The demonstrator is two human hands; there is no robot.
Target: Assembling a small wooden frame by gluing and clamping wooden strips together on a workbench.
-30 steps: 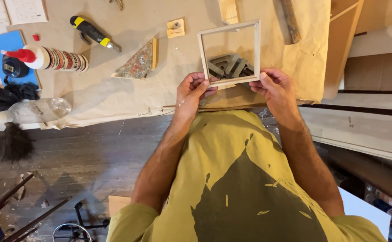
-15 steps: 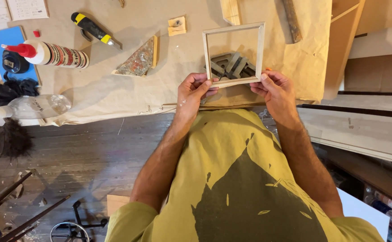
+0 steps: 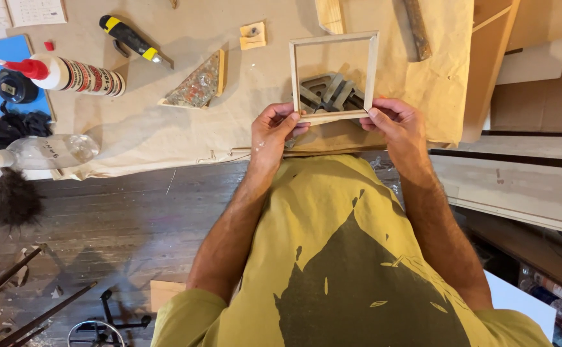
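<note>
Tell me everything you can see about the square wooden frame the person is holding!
The wooden frame is a small open square made of four thin strips of pale, bare wood joined at the corners. It is held up over the paper-covered table. The left hand and the right hand pinch its near strip at the two bottom corners. Through the opening, grey angled pieces show beneath.

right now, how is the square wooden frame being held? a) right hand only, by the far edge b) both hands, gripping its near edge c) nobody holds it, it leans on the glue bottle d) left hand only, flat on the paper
b: the left hand and the right hand each pinch a near corner of the square wooden frame, which stands above the brown paper, with grey angled pieces seen through it.
</note>
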